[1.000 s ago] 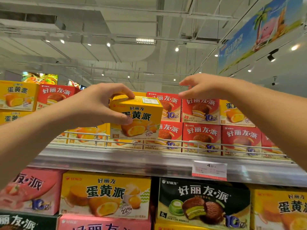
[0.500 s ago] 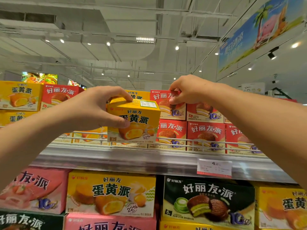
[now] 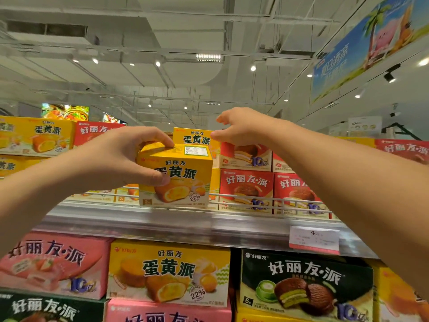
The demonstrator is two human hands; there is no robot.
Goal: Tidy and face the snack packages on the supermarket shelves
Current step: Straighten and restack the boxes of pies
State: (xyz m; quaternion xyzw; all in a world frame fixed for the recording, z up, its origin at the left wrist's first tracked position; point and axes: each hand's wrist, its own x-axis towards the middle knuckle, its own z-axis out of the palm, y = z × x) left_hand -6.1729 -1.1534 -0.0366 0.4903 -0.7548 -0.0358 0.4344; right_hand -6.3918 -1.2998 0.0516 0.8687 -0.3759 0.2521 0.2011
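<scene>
At centre frame, the left hand pinched a yellow snack box above the top shelf. The right hand, fingers loosely spread, hovered over stacked boxes behind.

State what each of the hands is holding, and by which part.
The left hand grips a small yellow box at its upper left corner, fingers on top, thumb on the front face. The right hand holds nothing.

Two bare hands reach in, four small red cardboard pie boxes stand at the upper shelf's right, one white price tag hangs below, and one blue banner overhead.
</scene>
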